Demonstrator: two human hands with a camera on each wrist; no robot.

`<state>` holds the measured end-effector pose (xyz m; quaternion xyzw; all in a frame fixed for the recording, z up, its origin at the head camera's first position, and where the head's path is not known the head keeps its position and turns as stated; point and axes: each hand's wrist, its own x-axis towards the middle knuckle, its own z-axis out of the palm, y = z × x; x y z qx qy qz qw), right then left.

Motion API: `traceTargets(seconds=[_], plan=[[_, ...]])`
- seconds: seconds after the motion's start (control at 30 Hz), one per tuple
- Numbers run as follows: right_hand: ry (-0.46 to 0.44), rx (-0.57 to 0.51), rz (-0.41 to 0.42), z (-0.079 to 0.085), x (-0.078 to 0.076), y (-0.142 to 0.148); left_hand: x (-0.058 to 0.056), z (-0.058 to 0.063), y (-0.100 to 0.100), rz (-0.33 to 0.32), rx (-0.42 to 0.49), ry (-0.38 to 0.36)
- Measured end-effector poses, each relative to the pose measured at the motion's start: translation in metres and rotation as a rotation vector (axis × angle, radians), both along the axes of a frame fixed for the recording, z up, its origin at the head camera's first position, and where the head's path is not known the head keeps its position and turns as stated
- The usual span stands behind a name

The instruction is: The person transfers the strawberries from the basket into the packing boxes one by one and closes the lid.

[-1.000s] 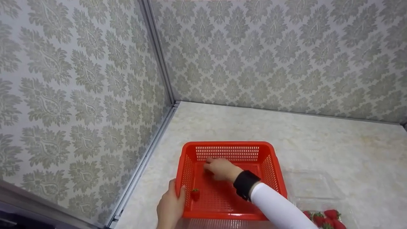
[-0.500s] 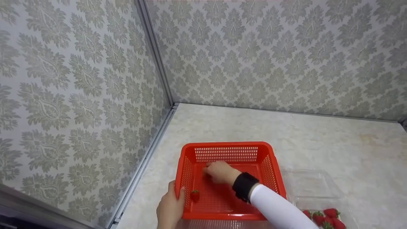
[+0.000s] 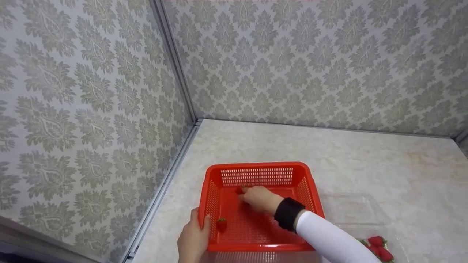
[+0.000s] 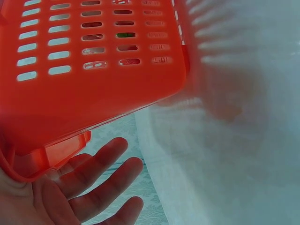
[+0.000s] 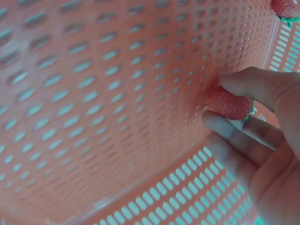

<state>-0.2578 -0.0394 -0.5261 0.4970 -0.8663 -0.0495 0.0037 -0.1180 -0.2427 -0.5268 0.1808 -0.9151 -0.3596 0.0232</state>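
A red slotted plastic basket (image 3: 261, 247) stands on the pale table. My left hand (image 3: 193, 237) grips its left side, thumb over the rim; in the left wrist view, the other fingers (image 4: 112, 180) spread loosely outside the wall. Inside the basket, my right hand (image 3: 261, 199) is at the back left. A strawberry (image 5: 229, 103) lies between its thumb and fingers, close to the slotted surface; from the head, only part of that strawberry (image 3: 240, 189) shows past the fingertips. Another strawberry (image 3: 221, 225) sits in the basket near the left wall.
To the right of the basket is a clear plastic box (image 3: 353, 210), its lid side folded back, with several strawberries (image 3: 380, 246) in the near part. My white right sleeve crosses the basket's front right corner. Patterned wall panels (image 3: 256, 54) border the table behind and at left.
My right hand has drawn back slightly to the right, and the strawberry at its fingertips has come into sight. The left hand stays on the rim. The whole view has shifted a little.
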Motion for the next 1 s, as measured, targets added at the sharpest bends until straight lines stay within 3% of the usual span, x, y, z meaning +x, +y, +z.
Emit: traceTargets(seconds=[0.13,0.37,0.5,0.67,1.0], plan=[[-0.071,-0.021,-0.027,0.011,0.0,0.015,-0.001,0.001,0.001,-0.004,-0.009,0.006],[-0.187,-0.176,0.007,0.034,0.008,0.038,0.0,0.002,0.0,-0.011,-0.05,0.056],[-0.234,-0.213,0.018,0.048,0.017,0.048,-0.001,0.002,-0.001,-0.013,-0.03,0.007],[-0.233,-0.219,0.009,0.061,0.025,0.067,-0.003,0.0,-0.002,-0.017,-0.014,-0.037],[-0.182,-0.249,-0.071,0.083,0.031,0.12,-0.003,0.0,-0.002,-0.026,-0.004,-0.043]])
